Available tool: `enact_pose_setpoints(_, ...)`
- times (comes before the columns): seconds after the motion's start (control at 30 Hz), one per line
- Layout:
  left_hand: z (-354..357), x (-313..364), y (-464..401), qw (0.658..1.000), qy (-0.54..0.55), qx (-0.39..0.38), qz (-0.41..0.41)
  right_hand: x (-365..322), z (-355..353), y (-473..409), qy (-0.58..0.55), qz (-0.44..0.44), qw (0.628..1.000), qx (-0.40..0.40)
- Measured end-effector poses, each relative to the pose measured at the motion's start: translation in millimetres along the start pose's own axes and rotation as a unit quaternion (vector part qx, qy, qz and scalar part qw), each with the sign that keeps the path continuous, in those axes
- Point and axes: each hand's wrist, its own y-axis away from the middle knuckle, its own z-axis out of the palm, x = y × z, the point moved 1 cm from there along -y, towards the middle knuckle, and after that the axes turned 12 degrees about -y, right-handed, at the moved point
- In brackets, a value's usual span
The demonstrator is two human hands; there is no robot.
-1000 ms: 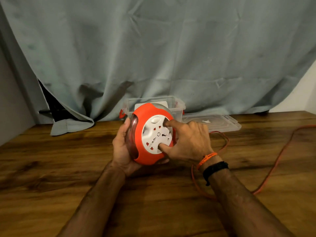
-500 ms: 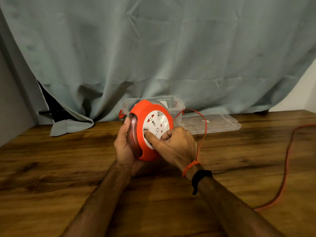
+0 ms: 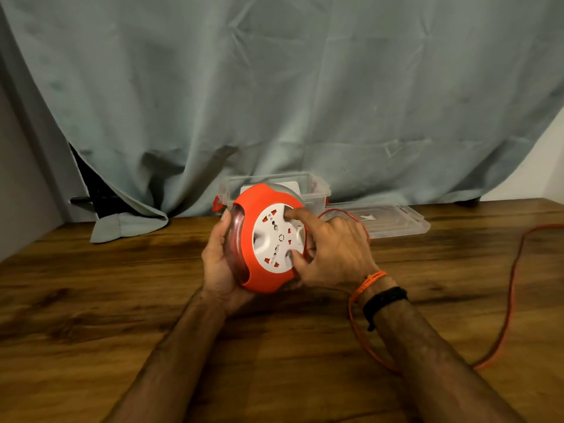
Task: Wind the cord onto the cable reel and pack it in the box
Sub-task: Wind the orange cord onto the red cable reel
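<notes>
The cable reel [image 3: 268, 239] — orange shell, white socket face — is held on edge above the middle of the wooden table [image 3: 91, 315]. The left hand [image 3: 218, 264] cups its clear back, fingers curled round the rim; the right hand [image 3: 332, 251] grips the white face with thumb and forefinger set in its recesses. The orange cord [image 3: 512, 288] runs from behind the right hand, loops under the wrist and trails toward the right edge. Behind, at the far edge, stands a clear box [image 3: 317, 190] — something white shows inside, partly hidden by the reel. Its lid [image 3: 393, 221] lies flat just beside it, to the right.
</notes>
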Motion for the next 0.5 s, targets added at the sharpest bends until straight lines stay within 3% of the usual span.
enact_pose_setpoints(0.27,-7.8,-0.3,0.2,0.997,-0.001,-0.06,-0.055,9.8,5.7,-2.9,0.036,-0.027,0.999,-0.026)
enact_pose_setpoints(0.5,-3.6,-0.2,1.2,0.997,-0.012,-0.048,-0.053,12.1,4.1,-1.4,0.056,-0.053,0.996,0.041)
